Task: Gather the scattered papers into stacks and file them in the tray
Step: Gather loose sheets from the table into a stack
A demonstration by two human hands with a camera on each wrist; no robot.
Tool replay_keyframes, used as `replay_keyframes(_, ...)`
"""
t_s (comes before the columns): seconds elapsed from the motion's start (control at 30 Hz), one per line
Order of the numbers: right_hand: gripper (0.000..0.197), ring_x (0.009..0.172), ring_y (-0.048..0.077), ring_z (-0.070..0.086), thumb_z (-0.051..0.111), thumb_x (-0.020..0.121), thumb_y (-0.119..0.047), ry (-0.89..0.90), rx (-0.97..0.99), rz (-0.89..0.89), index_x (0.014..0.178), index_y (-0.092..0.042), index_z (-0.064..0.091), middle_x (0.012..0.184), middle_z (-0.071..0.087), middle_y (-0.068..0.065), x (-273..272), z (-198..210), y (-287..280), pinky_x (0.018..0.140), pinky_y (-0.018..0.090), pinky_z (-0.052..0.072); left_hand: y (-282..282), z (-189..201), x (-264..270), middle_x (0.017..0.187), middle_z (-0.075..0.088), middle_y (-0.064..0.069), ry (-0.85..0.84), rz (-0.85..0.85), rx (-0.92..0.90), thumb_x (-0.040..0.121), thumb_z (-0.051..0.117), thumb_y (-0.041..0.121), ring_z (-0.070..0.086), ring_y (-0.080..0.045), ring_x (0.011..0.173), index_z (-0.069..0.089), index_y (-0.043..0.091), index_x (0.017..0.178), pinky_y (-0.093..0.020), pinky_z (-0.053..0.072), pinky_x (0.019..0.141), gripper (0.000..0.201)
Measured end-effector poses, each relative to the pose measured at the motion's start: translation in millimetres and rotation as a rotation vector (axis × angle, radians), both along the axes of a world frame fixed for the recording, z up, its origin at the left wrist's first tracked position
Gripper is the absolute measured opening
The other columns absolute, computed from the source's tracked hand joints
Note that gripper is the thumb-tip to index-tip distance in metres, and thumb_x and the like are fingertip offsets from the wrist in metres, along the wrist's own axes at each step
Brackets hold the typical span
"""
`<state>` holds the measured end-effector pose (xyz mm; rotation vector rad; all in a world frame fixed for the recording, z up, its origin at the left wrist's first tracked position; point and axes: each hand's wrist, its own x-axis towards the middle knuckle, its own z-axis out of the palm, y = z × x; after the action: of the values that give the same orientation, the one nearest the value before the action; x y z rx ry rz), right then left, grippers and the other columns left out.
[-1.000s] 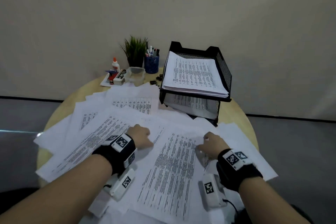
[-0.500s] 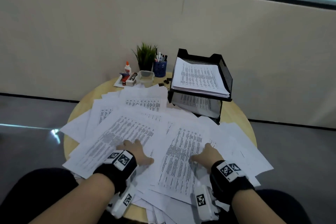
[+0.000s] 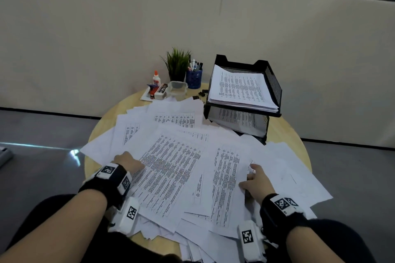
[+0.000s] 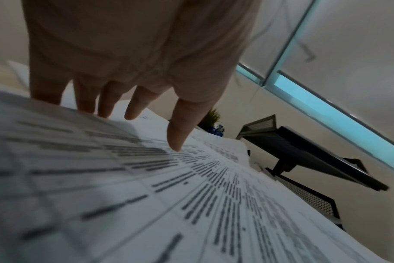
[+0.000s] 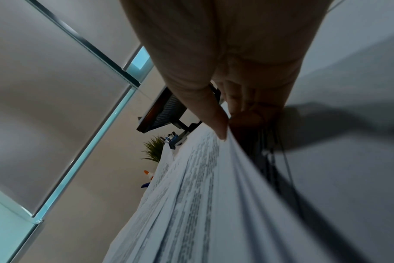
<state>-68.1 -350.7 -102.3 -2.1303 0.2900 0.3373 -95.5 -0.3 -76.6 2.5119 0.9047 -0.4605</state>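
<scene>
Printed papers [image 3: 181,166] lie scattered in overlapping layers over a round wooden table [image 3: 284,134]. At the back right stands a black two-tier mesh tray [image 3: 275,83], with a stack of sheets [image 3: 239,87] on its upper tier and more sheets [image 3: 235,117] below. My left hand [image 3: 128,161] rests at the left edge of a large printed sheet. Its thumb [image 4: 177,140] touches the page, and its straight fingers pass behind the sheet's edge. My right hand [image 3: 255,179] pinches the right edge of a sheaf of sheets [image 5: 202,178], thumb on top and fingers underneath.
Behind the papers stand a potted plant [image 3: 177,66], a blue pen cup [image 3: 194,79], a glue bottle [image 3: 156,78], a clear plastic box [image 3: 177,89] and black binder clips [image 3: 203,93]. Several sheets [image 3: 192,250] overhang the table's near edge. A wall stands close behind.
The papers have slid toward me and now hang over the near edge. My left hand has shifted left to the sheet's edge, and my right hand has taken hold of a sheaf's edge.
</scene>
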Motion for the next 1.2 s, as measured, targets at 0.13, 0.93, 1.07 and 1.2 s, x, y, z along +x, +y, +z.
replay_keyframes(0.13, 0.05, 0.067, 0.021, 0.053, 0.061, 0.082, 0.005, -0.024, 0.022, 0.01, 0.129, -0.003, 0.047, 0.07, 0.053, 0.001, -1, -7, 2, 0.06, 0.027, 0.04, 4, -7, -3, 0.129, 0.046, -0.016, 0.029, -0.024, 0.095, 0.083, 0.063, 0.042, 0.05, -0.031, 0.117, 0.044, 0.004, 0.128, -0.032, 0.042, 0.093, 0.061)
replay_keyframes(0.93, 0.025, 0.066, 0.013, 0.045, 0.047, 0.089, 0.016, -0.333, 0.486, -0.338, 0.091, -0.008, 0.054, 0.074, 0.05, 0.003, -9, -10, -21, 0.053, 0.005, 0.037, 7, -22, -24, 0.111, 0.061, -0.016, -0.404, 0.089, -0.808, 0.089, 0.056, -0.004, 0.059, -0.029, 0.1, 0.053, 0.001, 0.116, -0.034, 0.048, 0.079, 0.027)
replay_keyframes(1.07, 0.032, 0.06, 0.013, 0.057, 0.047, 0.088, 0.016, -0.284, 0.539, -0.321, 0.085, -0.014, 0.058, 0.069, 0.063, 0.002, -11, -13, -21, 0.055, 0.011, 0.047, 3, -22, -28, 0.124, 0.058, -0.018, -0.408, 0.052, -0.893, 0.089, 0.052, -0.01, 0.056, -0.033, 0.113, 0.048, -0.001, 0.129, -0.045, 0.044, 0.098, 0.041)
replay_keyframes(1.2, 0.024, 0.052, 0.009, 0.064, 0.044, 0.09, 0.015, -0.226, 0.624, -0.291, 0.101, -0.001, 0.058, 0.064, 0.071, -0.003, -14, -10, -15, 0.05, 0.018, 0.052, -4, -23, -29, 0.123, 0.062, -0.016, -0.47, 0.096, -0.972, 0.091, 0.052, -0.006, 0.058, -0.033, 0.113, 0.052, 0.004, 0.129, -0.052, 0.042, 0.101, 0.039)
